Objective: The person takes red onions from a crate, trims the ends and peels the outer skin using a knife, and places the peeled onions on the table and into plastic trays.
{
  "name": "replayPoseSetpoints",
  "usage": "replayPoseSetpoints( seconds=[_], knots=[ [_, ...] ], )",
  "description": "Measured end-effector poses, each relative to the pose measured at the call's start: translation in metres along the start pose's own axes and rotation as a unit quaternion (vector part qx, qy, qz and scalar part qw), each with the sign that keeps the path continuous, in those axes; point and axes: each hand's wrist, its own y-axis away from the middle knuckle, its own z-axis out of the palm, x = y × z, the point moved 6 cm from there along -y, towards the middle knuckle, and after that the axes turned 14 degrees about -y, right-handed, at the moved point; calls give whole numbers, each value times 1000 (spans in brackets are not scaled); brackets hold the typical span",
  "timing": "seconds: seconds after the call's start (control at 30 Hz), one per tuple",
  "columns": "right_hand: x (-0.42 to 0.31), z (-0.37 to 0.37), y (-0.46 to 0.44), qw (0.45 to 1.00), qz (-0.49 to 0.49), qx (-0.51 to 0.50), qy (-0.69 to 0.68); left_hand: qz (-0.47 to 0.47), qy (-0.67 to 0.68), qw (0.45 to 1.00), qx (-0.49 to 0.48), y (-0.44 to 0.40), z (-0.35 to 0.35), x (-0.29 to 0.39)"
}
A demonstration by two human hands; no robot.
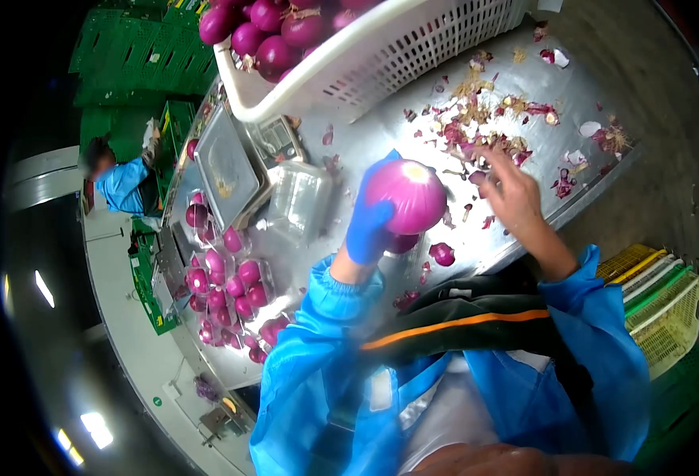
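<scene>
My left hand (372, 218), in a blue glove, holds a large peeled red onion (407, 197) with its pale cut end facing up. To the right of it, my bare right hand (511, 190) hovers over the metal table (365, 143) with its fingers apart and nothing in them. Peel scraps and roots (484, 119) lie scattered beyond and around my right hand. Another onion (402, 243) shows partly below the held one, and a small purple onion piece (441, 254) lies nearby on the table.
A white basket (349, 79) full of red onions stands at the top. A scale (230, 163), a clear plastic tray (300, 202) and packed onions (224, 289) are at the left. A co-worker (123, 184) is farther left. Stacked crates (667, 317) stand at the right.
</scene>
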Motion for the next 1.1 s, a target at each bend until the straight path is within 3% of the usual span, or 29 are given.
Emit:
replayPoseSetpoints(
  seconds=[0.03,0.1,0.17,0.23,0.37,0.4,0.43,0.47,0.5,0.53,0.67,0.77,0.87,0.97,1.0,1.07,1.1],
  knots=[
    [-28,0,-6,992,34,-33,-116,-26,28,999,8,-7,1,-4],
    [-42,4,-9,982,-3,-67,-175,-89,89,991,34,-10,5,-16],
    [-40,12,-9,957,-9,-76,-279,-55,-20,998,-29,-7,16,-6],
    [-12,22,3,840,232,-86,-483,45,-89,993,-62,-7,12,-10],
    [-8,54,21,688,356,-110,-623,180,-258,949,-13,-12,6,-16],
    [-10,56,21,672,347,-103,-646,129,-168,977,9,-11,6,-22],
    [-10,42,14,821,262,-80,-500,98,-140,985,4,-10,6,-22],
    [-17,26,8,928,164,-57,-329,67,-109,992,4,-6,5,-22],
    [-30,13,5,988,57,-28,-142,34,-78,996,-1,-4,5,-21],
    [-50,0,0,998,-58,2,-34,35,-92,995,-1,-1,5,-16],
    [-84,-5,-5,978,-155,-64,124,0,-88,996,-27,6,4,-17],
    [-83,0,-10,965,-203,-56,159,-16,-74,996,-45,10,7,-16],
    [-61,-3,-6,971,-175,-55,154,28,-68,996,-59,9,4,-12],
    [-49,-7,4,991,-96,-76,57,49,-135,990,0,11,1,-4],
    [-47,-2,5,993,-92,-69,-31,70,-194,978,23,12,3,0],
    [-33,14,8,953,90,-111,-268,114,-308,942,65,11,10,7],
    [-32,20,9,913,157,-136,-352,105,-224,967,60,8,11,5]
  ],
)
